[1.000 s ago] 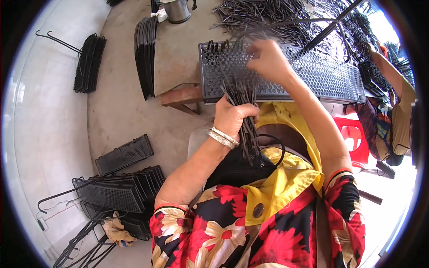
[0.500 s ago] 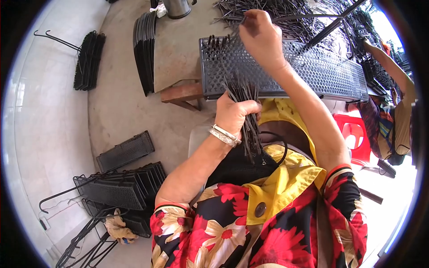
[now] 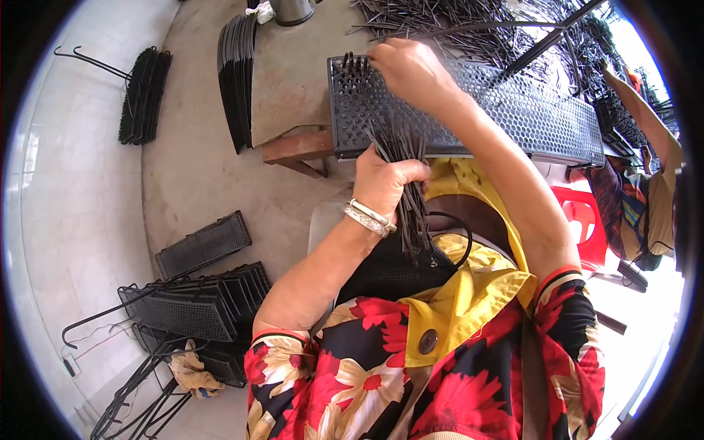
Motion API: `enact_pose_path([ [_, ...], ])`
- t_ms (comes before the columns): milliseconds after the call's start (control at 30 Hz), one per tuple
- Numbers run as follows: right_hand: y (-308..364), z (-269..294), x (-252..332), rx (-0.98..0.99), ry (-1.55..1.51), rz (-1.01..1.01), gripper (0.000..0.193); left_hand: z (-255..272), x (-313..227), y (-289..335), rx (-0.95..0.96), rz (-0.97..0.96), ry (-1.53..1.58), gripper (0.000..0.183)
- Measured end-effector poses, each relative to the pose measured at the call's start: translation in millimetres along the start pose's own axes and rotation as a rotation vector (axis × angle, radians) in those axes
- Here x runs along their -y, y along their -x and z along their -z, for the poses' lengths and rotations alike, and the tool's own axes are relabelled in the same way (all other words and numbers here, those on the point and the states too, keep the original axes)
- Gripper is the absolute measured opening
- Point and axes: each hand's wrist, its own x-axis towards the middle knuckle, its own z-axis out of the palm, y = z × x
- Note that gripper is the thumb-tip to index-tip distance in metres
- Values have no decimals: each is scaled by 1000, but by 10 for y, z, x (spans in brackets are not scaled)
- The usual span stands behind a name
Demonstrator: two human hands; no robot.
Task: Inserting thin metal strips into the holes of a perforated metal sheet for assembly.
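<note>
A long black perforated panel (image 3: pixel 543 110) lies across the work surface in front of me, its many round holes facing up. Short dark bristle-like strips stand in holes at its far left corner. My left hand (image 3: pixel 381 180), with bangles at the wrist, is wrapped round a bundle of thin black strips (image 3: pixel 411 209) over the panel's near edge. The bundle's upper ends fan out over the holes. Right beside the standing strips, my right hand (image 3: pixel 411 70) has its fingers pinched together low over the panel; what they hold is hidden.
A heap of loose black strips (image 3: pixel 455 33) covers the far side. Curved black panels (image 3: pixel 236 81) stand stacked at left, near a metal pot (image 3: pixel 293 10). More perforated panels (image 3: pixel 191 312) sit lower left. Another person's arm (image 3: pixel 645 110) and a red stool (image 3: pixel 579 224) are at right.
My right hand has come down and slightly left, from above the panel to its far left corner by the standing strips. My left hand keeps its hold on the bundle.
</note>
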Motion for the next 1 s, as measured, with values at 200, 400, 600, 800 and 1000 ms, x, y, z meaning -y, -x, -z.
enact_pose_path([
  [200,-164,212,340,323,-167,-278,33,9,7,9,39,-41,-18,28],
  [400,-114,166,236,523,-350,-440,36,0,25,10,23,-39,-26,26],
  [600,-53,412,179,168,-934,-752,47,-9,25,17,44,-20,-2,28],
  [800,-126,117,209,-309,-818,-637,30,12,11,-3,27,13,15,27],
  [1000,-157,-87,223,-441,-421,-429,27,1,2,-12,22,25,31,27],
])
